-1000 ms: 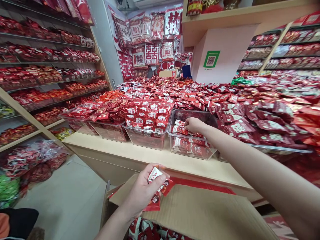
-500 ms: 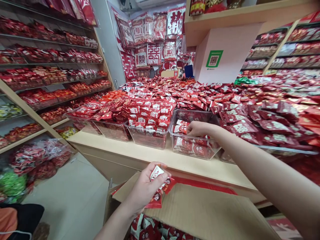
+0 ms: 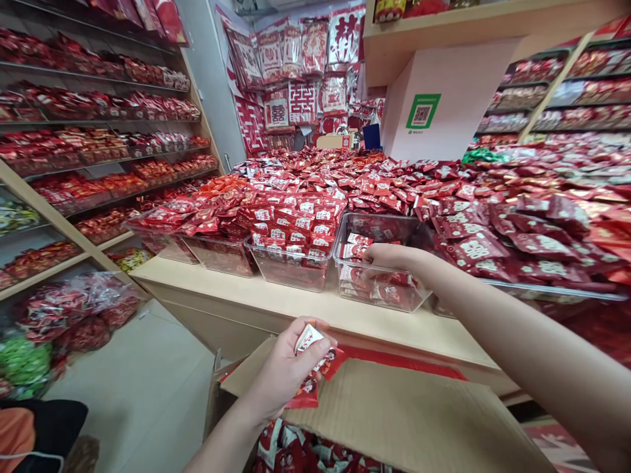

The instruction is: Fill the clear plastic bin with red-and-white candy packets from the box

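My left hand (image 3: 290, 364) is closed around a few small red-and-white sachets (image 3: 309, 389), held above an open cardboard box (image 3: 394, 407). More red-and-white sachets (image 3: 290, 450) lie inside that box. My right hand (image 3: 394, 258) reaches over the front rim of a clear plastic bin (image 3: 419, 226) on the counter. Its fingers point down among a low layer of red-and-white sachets (image 3: 355, 246) at the bin's left side. The bin's front wall and the hand itself hide the fingertips, so I cannot make out whether they grip anything.
Beside the bin stands another clear bin (image 3: 290, 268) heaped with red packets. Maroon packets (image 3: 476, 246) are piled to the right. The wooden counter edge (image 3: 231, 299) runs above the box. Filled shelves (image 3: 108, 121) line the left wall; bagged goods (image 3: 79, 315) lie on the floor.
My right hand has shifted slightly left and its fingers have straightened a little among the sachets in the bin. My left hand keeps its hold, nearly still.
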Available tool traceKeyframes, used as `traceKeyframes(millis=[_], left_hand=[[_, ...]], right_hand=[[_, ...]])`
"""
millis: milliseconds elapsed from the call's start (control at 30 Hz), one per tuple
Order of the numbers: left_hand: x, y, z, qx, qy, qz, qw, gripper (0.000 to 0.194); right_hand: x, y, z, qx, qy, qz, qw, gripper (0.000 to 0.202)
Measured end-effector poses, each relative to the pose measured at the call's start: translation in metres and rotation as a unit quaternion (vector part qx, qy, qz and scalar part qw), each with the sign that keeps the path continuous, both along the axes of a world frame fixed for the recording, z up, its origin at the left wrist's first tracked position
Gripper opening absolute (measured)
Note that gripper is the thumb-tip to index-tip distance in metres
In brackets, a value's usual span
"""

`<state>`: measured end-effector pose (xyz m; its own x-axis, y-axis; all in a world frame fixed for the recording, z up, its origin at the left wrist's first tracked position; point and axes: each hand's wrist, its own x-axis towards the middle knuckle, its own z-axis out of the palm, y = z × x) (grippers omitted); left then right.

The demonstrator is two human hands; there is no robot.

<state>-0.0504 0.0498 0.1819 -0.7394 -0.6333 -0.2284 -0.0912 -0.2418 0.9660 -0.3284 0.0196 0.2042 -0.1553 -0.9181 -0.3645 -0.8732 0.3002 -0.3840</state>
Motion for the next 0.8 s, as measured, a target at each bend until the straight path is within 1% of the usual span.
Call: traceKeyframes(millis=[233, 367, 433, 533, 567, 633, 700, 733, 800], left_hand=[[0.001, 0.0, 0.001, -0.007, -0.009, -0.006, 1.0, 0.03], [0.001, 0.0, 0.001, -0.006, -0.01, -0.005, 1.0, 0.03], [0.0, 0.0, 0.001, -0.006, -0.009, -0.003, 1.0, 0.03], [-0.001, 0.0, 0.0, -0.009, -0.006, 0.003, 1.0, 0.029], [-0.001, 0.0, 0.0, -0.011, -0.006, 0.005, 1.0, 0.029], [-0.001, 0.0, 0.0, -0.011, -0.007, 0.006, 1.0, 0.03], [-0.001, 0.0, 0.001, -0.006, -0.009, 0.002, 1.0, 0.03], [-0.001, 0.001, 0.002, -0.003, -0.01, 0.002, 1.0, 0.03], [-0.001, 0.002, 0.003, 0.001, -0.015, 0.005, 1.0, 0.031]], right_hand=[[0.007, 0.007, 0.006, 0.015, -0.019, -0.031, 0.999, 0.015], [0.009, 0.009, 0.008, 0.01, -0.024, -0.024, 0.999, 0.014], [0.008, 0.009, 0.01, -0.004, 0.004, -0.009, 1.0, 0.014], [0.006, 0.007, 0.014, -0.08, 0.09, 0.007, 0.993, 0.016], [0.004, 0.006, 0.015, -0.116, 0.116, 0.0, 0.986, 0.017], [0.001, 0.003, 0.015, -0.179, 0.155, -0.034, 0.971, 0.018], [-0.002, 0.0, 0.012, -0.222, 0.175, -0.067, 0.957, 0.017], [-0.003, -0.001, 0.01, -0.235, 0.177, -0.073, 0.953, 0.017], [-0.004, -0.003, 0.006, -0.249, 0.167, -0.059, 0.952, 0.018]])
